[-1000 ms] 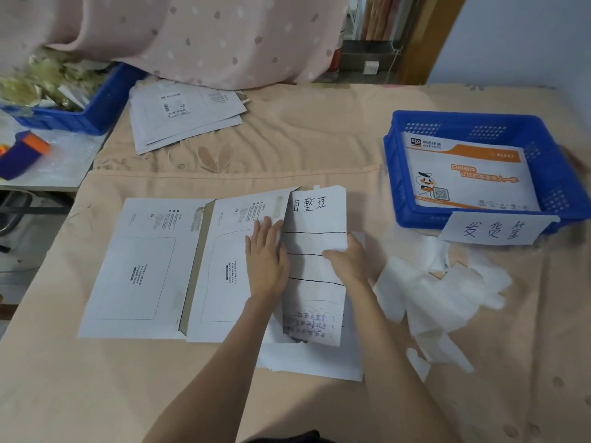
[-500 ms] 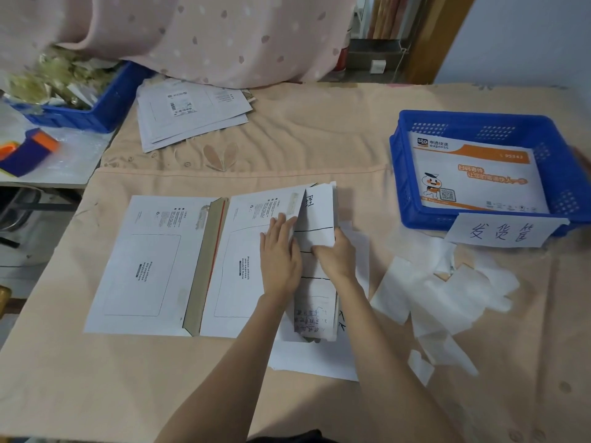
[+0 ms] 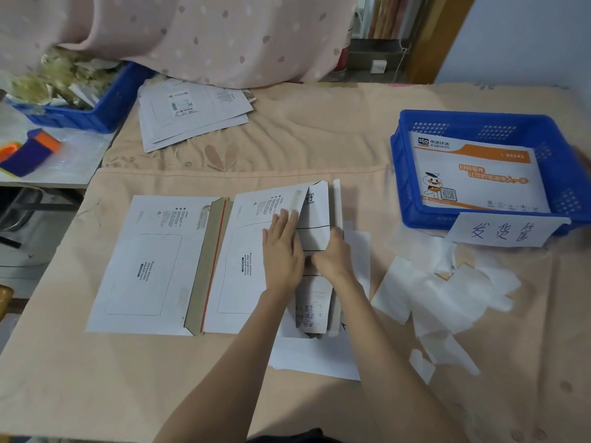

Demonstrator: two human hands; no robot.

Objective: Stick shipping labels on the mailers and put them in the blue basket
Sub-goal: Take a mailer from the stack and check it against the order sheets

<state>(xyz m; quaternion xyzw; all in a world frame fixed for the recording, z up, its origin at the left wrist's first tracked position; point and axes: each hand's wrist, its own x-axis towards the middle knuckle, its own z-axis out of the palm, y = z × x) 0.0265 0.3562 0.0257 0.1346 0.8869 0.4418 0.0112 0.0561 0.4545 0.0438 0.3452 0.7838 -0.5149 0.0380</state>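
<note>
A white mailer (image 3: 243,260) lies flat at the middle of the desk (image 3: 96,378), its right edge lifted. The left hand (image 3: 282,251) presses flat on it, fingers straight. Just beside it, the right hand (image 3: 332,255) grips a folded sheet of paper (image 3: 315,225) with ruled lines and handwriting, which stands up between the two hands. A second mailer (image 3: 144,266) lies to the left, its brown flap (image 3: 204,266) overlapping the first. At the far right sits the blue basket (image 3: 479,121) with an orange-and-white mailer (image 3: 479,177) inside and a handwritten tag (image 3: 505,233) on its near wall. White paper scraps (image 3: 447,295) lie near the basket. A pile of mailers (image 3: 192,113) lies at the far left.
</note>
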